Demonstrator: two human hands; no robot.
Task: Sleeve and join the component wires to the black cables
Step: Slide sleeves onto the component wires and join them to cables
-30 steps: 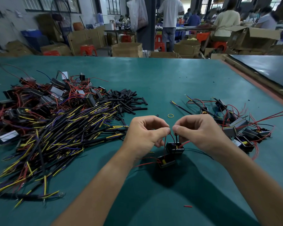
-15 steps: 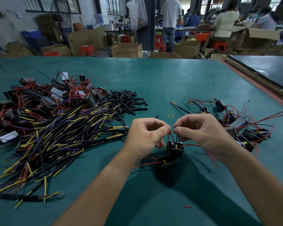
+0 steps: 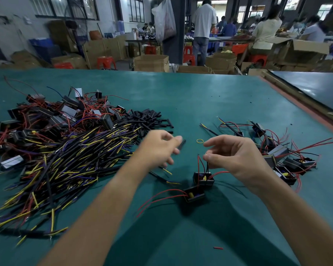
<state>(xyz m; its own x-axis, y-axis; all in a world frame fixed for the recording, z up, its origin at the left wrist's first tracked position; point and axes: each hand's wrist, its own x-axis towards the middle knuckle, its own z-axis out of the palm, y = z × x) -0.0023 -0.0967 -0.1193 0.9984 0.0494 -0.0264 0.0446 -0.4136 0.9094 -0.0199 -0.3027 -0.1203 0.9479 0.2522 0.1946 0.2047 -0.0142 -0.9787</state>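
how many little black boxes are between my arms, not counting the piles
2. One black box is below the right hand, which pinches its wires; the other box lies just nearer me, to its left. None seems hidden here.

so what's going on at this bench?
A person is wiring small parts by hand at a green table. The right hand pinches the wires rising from a black component. A second component lies just in front of it. The left hand is motion-blurred, seems to hold nothing, and is out near the black sleeves and the heap of black cables. No cable is joined to that component yet.
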